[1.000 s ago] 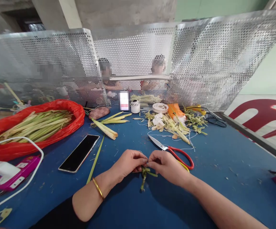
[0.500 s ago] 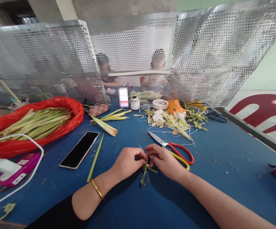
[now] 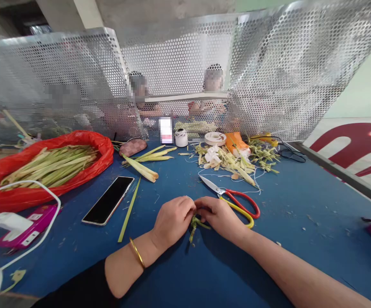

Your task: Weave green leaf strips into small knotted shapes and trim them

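My left hand (image 3: pixel 174 219) and my right hand (image 3: pixel 222 218) meet over the blue table, fingertips pinched together. Between them hangs a small knotted piece of green plant leaf (image 3: pixel 192 231), with one strip end poking out to the right under my right fingers. A bit of pale thread shows above my left fingers; its path between the fingertips is hidden. Scissors (image 3: pixel 233 201) with one red and one yellow handle lie just beyond my right hand, blades pointing left. To the left of my left hand rests a single long green leaf strip (image 3: pixel 129 210).
A dark-screened phone (image 3: pixel 108 201) lies left of the strip. Farther left are a red bag (image 3: pixel 105 154) of leaves and a purple power strip (image 3: pixel 28 237) with a white cable. Trimmed leaf scraps (image 3: pixel 230 161), a tape roll (image 3: pixel 215 138) and a thread spool (image 3: pixel 181 138) stand before the perforated metal screen (image 3: pixel 179 55).
My left hand has turned slightly and drawn closer to my right, its fingertips now more hidden. The knotted piece stays between the hands.
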### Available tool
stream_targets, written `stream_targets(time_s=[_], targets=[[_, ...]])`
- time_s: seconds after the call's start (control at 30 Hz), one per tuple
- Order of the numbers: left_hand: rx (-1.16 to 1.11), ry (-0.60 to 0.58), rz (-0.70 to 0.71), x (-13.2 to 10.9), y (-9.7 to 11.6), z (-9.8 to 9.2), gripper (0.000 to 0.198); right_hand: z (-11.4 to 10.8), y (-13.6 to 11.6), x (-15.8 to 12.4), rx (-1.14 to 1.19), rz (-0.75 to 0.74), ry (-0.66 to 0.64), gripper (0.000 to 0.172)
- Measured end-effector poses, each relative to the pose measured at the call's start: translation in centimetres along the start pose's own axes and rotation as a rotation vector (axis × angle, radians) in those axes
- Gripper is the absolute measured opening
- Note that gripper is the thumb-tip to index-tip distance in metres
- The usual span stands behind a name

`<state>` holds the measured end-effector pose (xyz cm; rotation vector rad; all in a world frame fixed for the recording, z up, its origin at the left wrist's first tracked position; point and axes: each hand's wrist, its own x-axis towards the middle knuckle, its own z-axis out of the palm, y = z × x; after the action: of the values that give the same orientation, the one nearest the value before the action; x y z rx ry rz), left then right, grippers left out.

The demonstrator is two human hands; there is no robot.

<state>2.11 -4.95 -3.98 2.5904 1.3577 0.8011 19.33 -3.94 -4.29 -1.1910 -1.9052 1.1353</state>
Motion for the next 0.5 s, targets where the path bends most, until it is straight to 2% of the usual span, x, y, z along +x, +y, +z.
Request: stream_targets(time_s=[0.37, 0.5], targets=[[0.007, 0.018, -0.001, -0.17, -0.18, 0.17, 0.015, -0.08, -0.05, 0.11, -0.027, 0.005, 0.065, 0.020], [-0.011, 0.003, -0.018, -0.12, -0.18, 0.06, 0.017, -0.70, -0.39, 0.07, -0.030, 0.035, 0.047, 0.016]])
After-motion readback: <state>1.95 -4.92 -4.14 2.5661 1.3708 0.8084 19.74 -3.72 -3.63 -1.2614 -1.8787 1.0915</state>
